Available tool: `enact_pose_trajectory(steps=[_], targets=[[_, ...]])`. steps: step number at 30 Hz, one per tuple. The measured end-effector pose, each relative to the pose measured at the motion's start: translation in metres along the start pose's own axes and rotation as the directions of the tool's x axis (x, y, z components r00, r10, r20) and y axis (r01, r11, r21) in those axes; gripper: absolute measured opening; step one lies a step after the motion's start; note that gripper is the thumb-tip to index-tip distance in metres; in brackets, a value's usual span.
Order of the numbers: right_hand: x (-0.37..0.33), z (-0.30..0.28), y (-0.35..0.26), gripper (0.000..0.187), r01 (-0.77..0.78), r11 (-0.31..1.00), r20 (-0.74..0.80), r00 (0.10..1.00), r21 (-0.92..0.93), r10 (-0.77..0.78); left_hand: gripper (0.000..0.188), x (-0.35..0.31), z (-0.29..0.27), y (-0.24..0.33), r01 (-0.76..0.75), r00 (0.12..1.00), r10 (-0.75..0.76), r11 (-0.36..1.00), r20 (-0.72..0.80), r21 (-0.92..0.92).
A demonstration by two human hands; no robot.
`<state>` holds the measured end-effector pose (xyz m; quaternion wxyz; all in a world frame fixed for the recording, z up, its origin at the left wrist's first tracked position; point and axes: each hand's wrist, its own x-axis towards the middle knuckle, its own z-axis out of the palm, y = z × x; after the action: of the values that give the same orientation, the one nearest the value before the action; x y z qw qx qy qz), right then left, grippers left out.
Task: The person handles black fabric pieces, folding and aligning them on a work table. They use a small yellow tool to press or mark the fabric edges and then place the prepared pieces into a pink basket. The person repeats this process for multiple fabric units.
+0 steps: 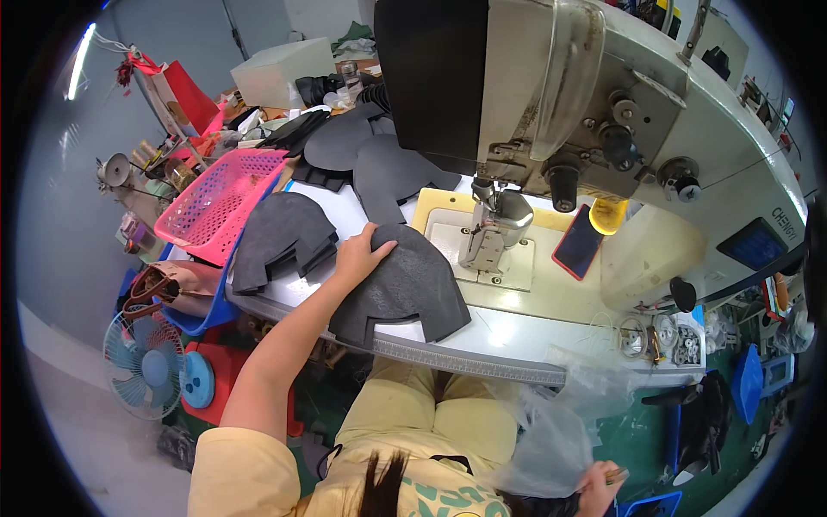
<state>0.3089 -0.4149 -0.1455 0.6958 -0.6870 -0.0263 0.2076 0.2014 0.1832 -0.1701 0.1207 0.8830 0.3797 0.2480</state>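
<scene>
Lower centre, green lettering marks a yellow shirt (345,484). Lower right, the right hand (600,488) is curled; its contents are unclear. A ruler strip (465,361) carries printed markings. At centre, the left hand (360,257) lies over a dark arched panel's (405,289) upper-left edge, grip uncertain. Upper right, a sewing machine (732,95) bears dark lettering.

Bright light glares off the glossy white tabletop (508,332), a slim white tube lamp (82,62) glows, and outer edges bend.
</scene>
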Motion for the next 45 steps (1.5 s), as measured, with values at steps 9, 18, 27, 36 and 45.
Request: enact_pose_trajectory(steps=[9, 18, 27, 36, 45], targets=[[0.071, 0.026, 0.086, 0.014, 0.34, 0.44, 0.167, 0.907, -0.831, -0.386, 0.043, -0.012, -0.046, 0.022, 0.182, 0.937, 0.023, 0.819, 0.348, -0.544], [0.084, 0.052, 0.052, 0.016, 0.35, 0.318, 0.309, 0.935, -0.881, -0.173, 0.046, 0.043, -0.23, -0.136, 0.113, 0.991, -0.131, 0.861, -0.001, -0.496], [0.07, 0.087, 0.04, 0.029, 0.205, 0.236, 0.25, 0.951, -0.95, 0.182, 0.08, 0.131, -0.046, -0.081, 0.059, 0.992, -0.086, 0.961, -0.09, -0.272], [0.058, 0.064, 0.05, 0.019, 0.265, 0.326, 0.265, 0.963, -0.908, -0.045, 0.03, 0.157, 0.005, -0.062, 0.264, 0.895, -0.439, 0.673, -0.085, -0.691], [0.067, 0.095, 0.038, 0.016, 0.281, 0.422, 0.282, 0.957, -0.862, -0.06, 0.028, 0.06, -0.133, 0.12, -0.118, 0.991, 0.075, 0.883, -0.112, -0.455]])
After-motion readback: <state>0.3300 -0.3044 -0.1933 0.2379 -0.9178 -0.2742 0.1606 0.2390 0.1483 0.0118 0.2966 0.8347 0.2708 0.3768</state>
